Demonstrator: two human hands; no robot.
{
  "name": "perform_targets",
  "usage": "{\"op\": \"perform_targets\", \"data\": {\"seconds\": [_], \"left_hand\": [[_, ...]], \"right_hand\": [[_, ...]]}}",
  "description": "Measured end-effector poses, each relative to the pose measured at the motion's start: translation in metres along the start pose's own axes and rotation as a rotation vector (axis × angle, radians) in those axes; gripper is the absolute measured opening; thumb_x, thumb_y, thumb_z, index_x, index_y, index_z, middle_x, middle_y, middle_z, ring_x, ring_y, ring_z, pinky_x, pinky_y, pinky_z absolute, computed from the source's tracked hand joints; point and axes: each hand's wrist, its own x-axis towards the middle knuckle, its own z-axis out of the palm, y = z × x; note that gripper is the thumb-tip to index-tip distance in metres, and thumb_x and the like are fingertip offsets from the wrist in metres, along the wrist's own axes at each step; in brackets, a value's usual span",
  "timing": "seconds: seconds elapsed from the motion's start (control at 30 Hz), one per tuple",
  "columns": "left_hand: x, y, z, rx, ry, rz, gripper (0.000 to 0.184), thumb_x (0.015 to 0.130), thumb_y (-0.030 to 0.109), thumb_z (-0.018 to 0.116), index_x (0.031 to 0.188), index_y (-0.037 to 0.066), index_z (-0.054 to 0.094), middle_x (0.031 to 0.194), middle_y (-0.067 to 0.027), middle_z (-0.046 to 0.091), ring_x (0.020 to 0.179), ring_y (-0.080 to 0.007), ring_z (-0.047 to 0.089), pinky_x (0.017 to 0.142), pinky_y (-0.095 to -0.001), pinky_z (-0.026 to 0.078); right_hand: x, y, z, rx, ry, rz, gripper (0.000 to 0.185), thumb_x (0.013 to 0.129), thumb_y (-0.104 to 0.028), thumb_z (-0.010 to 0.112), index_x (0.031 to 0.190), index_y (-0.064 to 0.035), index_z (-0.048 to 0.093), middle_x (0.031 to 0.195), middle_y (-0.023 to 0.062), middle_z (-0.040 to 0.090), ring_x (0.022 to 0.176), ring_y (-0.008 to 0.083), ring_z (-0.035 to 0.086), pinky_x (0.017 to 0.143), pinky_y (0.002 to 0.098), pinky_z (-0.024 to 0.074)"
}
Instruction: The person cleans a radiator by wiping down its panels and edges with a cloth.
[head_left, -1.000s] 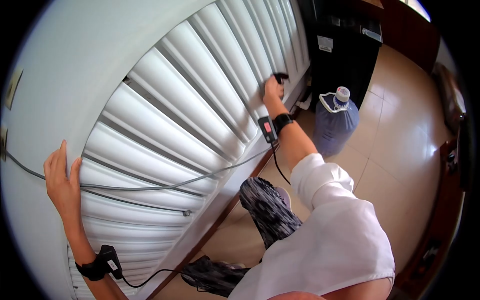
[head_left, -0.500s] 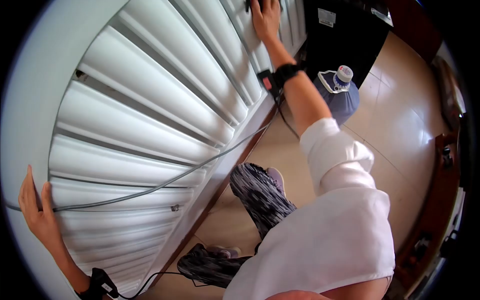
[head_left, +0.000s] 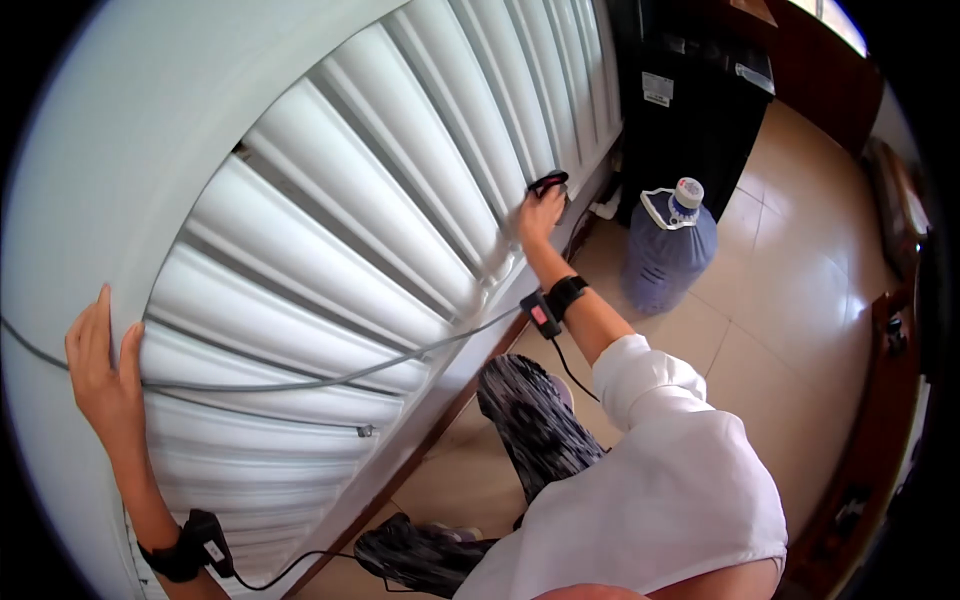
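A white radiator point(head_left: 370, 200) with rounded columns fills the left side of the head view. Against its upper frame, my left hand point(head_left: 105, 385) rests with thumb and fingers apart, over a grey cable point(head_left: 300, 384) that runs across the columns. Lower on the columns at the right, my right hand point(head_left: 541, 214) is closed round a small black object point(head_left: 547, 182) with a reddish streak. It touches or nearly touches the radiator's surface; its kind cannot be made out.
A large water bottle point(head_left: 668, 255) with a white cap stands on the tiled floor point(head_left: 760, 290) beside a black cabinet point(head_left: 690, 120). Dark wooden furniture point(head_left: 860, 440) lines the right edge. Black straps with small boxes point(head_left: 541, 313) and wires are on both my forearms.
My right hand has moved down along the radiator columns with the black object. The view has shifted, showing more of the bottle and cabinet. My left hand stays on the frame.
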Motion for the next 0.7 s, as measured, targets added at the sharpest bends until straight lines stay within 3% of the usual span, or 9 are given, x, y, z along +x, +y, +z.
{"op": "perform_targets", "data": {"seconds": [0.07, 0.2, 0.23, 0.27, 0.33, 0.4, 0.53, 0.6, 0.7], "left_hand": [[0.001, 0.004, -0.002, -0.007, -0.001, 0.006, 0.042, 0.087, 0.017, 0.065, 0.127, 0.008, 0.058, 0.117, -0.0106, 0.060, 0.111, -0.0244, 0.054, 0.091, -0.0337, 0.045], [-0.001, 0.005, -0.001, 0.017, -0.005, -0.019, 0.041, 0.088, 0.023, 0.064, 0.128, 0.012, 0.058, 0.116, -0.0089, 0.061, 0.111, -0.0234, 0.055, 0.091, -0.0326, 0.045], [-0.001, 0.002, 0.002, 0.058, 0.000, -0.033, 0.041, 0.089, 0.024, 0.064, 0.128, 0.014, 0.059, 0.117, -0.0084, 0.061, 0.111, -0.0228, 0.055, 0.092, -0.0326, 0.046], [0.000, 0.001, 0.005, 0.096, 0.012, -0.048, 0.040, 0.089, 0.026, 0.063, 0.128, 0.016, 0.059, 0.117, -0.0079, 0.061, 0.112, -0.0222, 0.055, 0.092, -0.0325, 0.046], [0.000, 0.002, 0.004, 0.082, 0.004, -0.040, 0.040, 0.090, 0.028, 0.063, 0.128, 0.019, 0.059, 0.120, -0.0056, 0.061, 0.113, -0.0204, 0.055, 0.094, -0.0322, 0.046], [-0.001, 0.001, 0.006, 0.127, 0.037, -0.026, 0.040, 0.090, 0.029, 0.063, 0.128, 0.020, 0.059, 0.122, -0.0032, 0.060, 0.114, -0.0188, 0.054, 0.095, -0.0318, 0.045], [-0.002, -0.006, 0.009, 0.163, 0.033, 0.003, 0.039, 0.091, 0.033, 0.060, 0.129, 0.024, 0.058, 0.123, -0.0026, 0.060, 0.116, -0.0184, 0.053, 0.096, -0.0323, 0.045], [-0.003, -0.007, 0.010, 0.147, 0.016, -0.021, 0.039, 0.092, 0.034, 0.059, 0.130, 0.024, 0.057, 0.123, -0.0026, 0.060, 0.116, -0.0183, 0.053, 0.095, -0.0322, 0.046], [-0.003, -0.015, 0.013, 0.135, -0.012, -0.026, 0.039, 0.093, 0.036, 0.058, 0.130, 0.025, 0.057, 0.124, -0.0028, 0.060, 0.116, -0.0182, 0.053, 0.095, -0.0321, 0.046]], "right_hand": [[-0.009, -0.020, 0.003, 0.148, -0.003, 0.018, 0.053, 0.095, -0.037, 0.045, 0.130, 0.0031, 0.047, 0.142, 0.0311, 0.033, 0.132, 0.0449, 0.029, 0.111, 0.0488, 0.0214], [0.037, -0.106, 0.008, 0.161, 0.117, -0.603, 0.044, 0.093, -0.027, 0.048, 0.128, 0.0003, 0.050, 0.142, 0.0299, 0.033, 0.131, 0.0429, 0.030, 0.111, 0.0457, 0.0207], [0.034, -0.168, -0.019, 0.332, 0.058, -0.459, 0.043, 0.091, -0.025, 0.051, 0.127, -0.0021, 0.052, 0.142, 0.0273, 0.034, 0.131, 0.0416, 0.031, 0.111, 0.0453, 0.0217], [0.038, -0.206, -0.033, 0.394, 0.082, -0.577, 0.042, 0.089, -0.022, 0.054, 0.127, -0.0023, 0.051, 0.140, 0.0255, 0.038, 0.129, 0.0413, 0.033, 0.110, 0.0455, 0.0243], [0.051, -0.264, -0.035, 0.330, 0.000, -0.633, 0.052, 0.095, -0.038, 0.046, 0.133, -0.0015, 0.048, 0.147, 0.0201, 0.033, 0.135, 0.0393, 0.027, 0.109, 0.0462, 0.0248], [0.044, -0.290, -0.048, 0.416, 0.004, -0.701, 0.050, 0.095, -0.035, 0.046, 0.132, -0.0015, 0.048, 0.145, 0.0198, 0.035, 0.134, 0.0402, 0.029, 0.109, 0.0466, 0.0256], [0.024, -0.236, -0.050, 0.380, 0.034, -0.839, 0.051, 0.092, -0.032, 0.054, 0.133, -0.0043, 0.046, 0.145, 0.0206, 0.034, 0.134, 0.0401, 0.030, 0.106, 0.0521, 0.0266], [0.009, -0.182, -0.042, 0.444, 0.074, -0.789, 0.042, 0.089, -0.020, 0.056, 0.126, -0.0020, 0.050, 0.137, 0.0251, 0.041, 0.127, 0.0421, 0.035, 0.107, 0.0461, 0.0271], [-0.007, -0.093, -0.033, 0.319, 0.009, -0.683, 0.044, 0.091, -0.021, 0.055, 0.127, 0.0004, 0.045, 0.139, 0.0245, 0.036, 0.126, 0.0431, 0.035, 0.106, 0.0466, 0.0287]]}}
